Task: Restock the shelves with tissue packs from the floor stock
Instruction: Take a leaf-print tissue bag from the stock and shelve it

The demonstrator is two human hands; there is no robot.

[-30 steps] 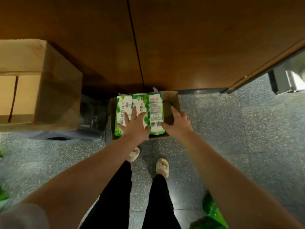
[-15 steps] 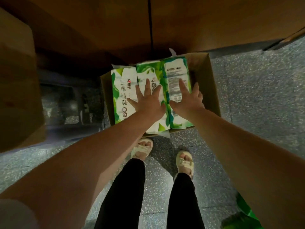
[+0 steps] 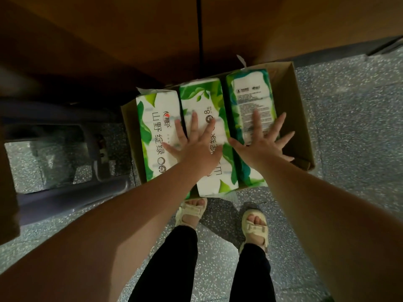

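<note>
Three green-and-white tissue packs stand side by side in an open cardboard box (image 3: 292, 110) on the floor: a left pack (image 3: 156, 125), a middle pack (image 3: 202, 101) and a right pack (image 3: 250, 94) with its printed back facing up. My left hand (image 3: 194, 144) lies with spread, straight fingers over the left and middle packs. Over the right pack my right hand (image 3: 263, 142) is spread flat, fingers straight, its little finger reaching over the box's empty right part.
A brown wooden cabinet front (image 3: 130, 40) rises behind the box. A grey cart or stool frame (image 3: 65, 192) stands at the left, and a brown carton edge (image 3: 6, 192) shows at far left. My sandalled feet (image 3: 254, 227) stand on speckled grey floor (image 3: 349, 127).
The view has dropped closer to the box. Both hands have stayed on the packs and spread their fingers wider; the right hand reaches a little further right.
</note>
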